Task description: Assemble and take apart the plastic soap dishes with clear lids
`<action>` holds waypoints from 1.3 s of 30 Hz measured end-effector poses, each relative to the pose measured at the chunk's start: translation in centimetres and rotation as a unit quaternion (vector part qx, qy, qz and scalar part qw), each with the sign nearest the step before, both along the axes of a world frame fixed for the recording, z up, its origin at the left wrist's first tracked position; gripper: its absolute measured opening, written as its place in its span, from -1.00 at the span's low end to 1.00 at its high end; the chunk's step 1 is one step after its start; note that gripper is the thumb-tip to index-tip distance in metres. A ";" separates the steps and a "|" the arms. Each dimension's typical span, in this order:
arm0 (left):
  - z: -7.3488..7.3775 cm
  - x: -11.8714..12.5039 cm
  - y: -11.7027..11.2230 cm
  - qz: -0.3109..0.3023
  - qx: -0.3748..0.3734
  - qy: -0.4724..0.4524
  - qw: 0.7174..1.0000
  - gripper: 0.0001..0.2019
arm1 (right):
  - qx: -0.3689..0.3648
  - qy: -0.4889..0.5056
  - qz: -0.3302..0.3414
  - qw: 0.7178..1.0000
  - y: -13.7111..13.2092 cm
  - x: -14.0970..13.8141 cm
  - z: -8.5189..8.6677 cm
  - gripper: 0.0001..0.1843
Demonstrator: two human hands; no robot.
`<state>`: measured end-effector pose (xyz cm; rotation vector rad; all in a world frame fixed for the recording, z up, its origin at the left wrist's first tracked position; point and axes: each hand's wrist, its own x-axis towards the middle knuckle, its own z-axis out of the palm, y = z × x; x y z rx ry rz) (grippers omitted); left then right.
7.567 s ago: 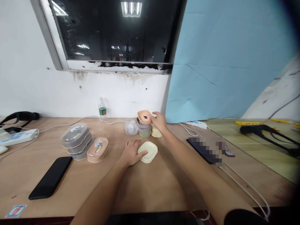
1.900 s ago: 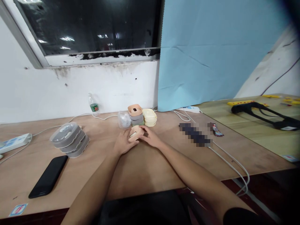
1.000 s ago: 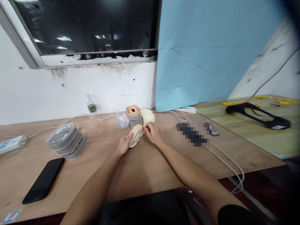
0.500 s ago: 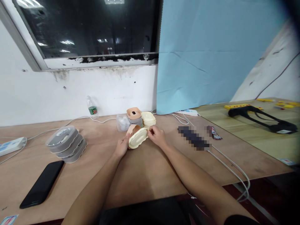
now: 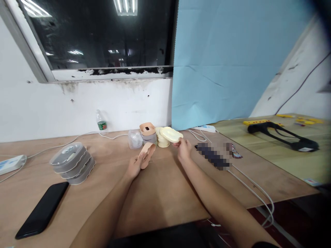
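Observation:
My left hand (image 5: 134, 165) is closed round a peach-coloured plastic ring-like part (image 5: 148, 155) with a wavy edge, tilted up above the table. My right hand (image 5: 184, 148) pinches the edge of a pale yellow oval lid-like piece (image 5: 170, 133), held just over a stack of similar yellow pieces (image 5: 162, 142). Left of that stack stand grey container parts (image 5: 149, 138) with a peach piece (image 5: 147, 128) on top, which has a dark slot in its middle. A clear plastic bundle (image 5: 135, 138) sits beside them.
Stacked grey containers (image 5: 73, 162) and a black phone (image 5: 42, 210) lie to the left. A bottle (image 5: 101, 122) stands by the wall. White power strips (image 5: 12, 164), cables, a pixelated dark object (image 5: 213, 156) and a wrapper (image 5: 236, 151) are on the table (image 5: 155, 203).
The yellow piece has come away from the peach part. My right hand has carried it up and right, over the yellow stack. My left hand keeps the peach part.

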<state>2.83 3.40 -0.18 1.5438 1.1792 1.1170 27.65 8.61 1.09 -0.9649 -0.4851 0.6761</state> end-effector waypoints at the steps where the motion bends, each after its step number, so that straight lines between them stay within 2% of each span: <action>1: -0.1 0.0 0.0 -0.005 0.003 -0.001 1.000 -0.40 | 0.009 -0.001 0.033 0.999 -0.1 -0.3 0.0 -0.76; 5: -0.1 -0.1 -0.1 -0.032 0.009 -0.008 0.999 -0.41 | 0.013 -0.079 0.147 0.986 -0.7 -1.5 -0.2 -0.64; 9: 0.1 -0.1 -0.3 -0.036 0.008 -0.015 0.999 -0.41 | -0.028 -0.144 0.212 0.966 -0.9 -1.8 -0.8 -0.42; 12: 0.2 0.0 -0.3 -0.028 0.004 -0.022 0.999 -0.42 | -0.038 -0.180 0.224 0.957 -0.9 -1.6 -1.2 -0.27; 14: 0.1 0.2 -0.3 -0.027 0.002 -0.035 0.999 -0.43 | -0.042 -0.209 0.226 0.951 -0.9 -1.5 -1.4 -0.25; 19: 0.2 0.1 -0.2 -0.049 0.003 -0.080 0.996 -0.43 | -0.025 -0.331 0.213 0.919 -1.5 -2.4 -1.9 -0.40; 21: 0.3 -0.1 -0.3 -0.061 -0.011 -0.088 0.994 -0.42 | 0.012 -0.417 0.200 0.887 -2.3 -3.1 -1.8 -0.46; 23: 0.5 -0.1 -0.4 -0.062 -0.018 -0.117 0.991 -0.41 | 0.069 -0.516 0.169 0.837 -3.4 -4.1 -1.3 -0.46; 25: 0.6 0.0 -0.4 -0.053 -0.027 -0.178 0.982 -0.41 | 0.139 -0.612 0.131 0.768 -4.7 -5.3 -0.7 -0.42; 27: 0.7 0.4 -0.4 -0.060 -0.048 -0.270 0.960 -0.39 | 0.202 -0.694 0.120 0.680 -5.9 -6.6 -0.1 -0.43; 29: 0.7 0.9 -0.4 -0.101 -0.076 -0.358 0.925 -0.36 | 0.240 -0.752 0.127 0.601 -6.7 -7.7 0.2 -0.60; 30: 0.8 1.0 -0.4 -0.126 -0.082 -0.385 0.910 -0.35 | 0.248 -0.770 0.126 0.574 -6.9 -8.1 0.4 -0.72; 32: 0.8 1.1 -0.3 -0.159 -0.069 -0.396 0.902 -0.29 | 0.257 -0.788 0.105 0.550 -6.9 -8.5 0.7 -0.83; 34: 0.7 0.7 -0.2 -0.146 -0.020 -0.344 0.927 -0.24 | 0.260 -0.789 0.072 0.553 -6.2 -8.4 1.7 -0.80; 37: 0.3 -0.7 -0.1 -0.056 0.117 -0.146 0.981 -0.34 | 0.226 -0.797 0.040 0.559 -3.9 -7.6 4.7 -0.76; 39: 0.0 -1.6 -0.1 0.000 0.193 -0.001 0.981 -0.47 | 0.174 -0.818 0.023 0.548 -2.0 -7.0 7.5 -0.74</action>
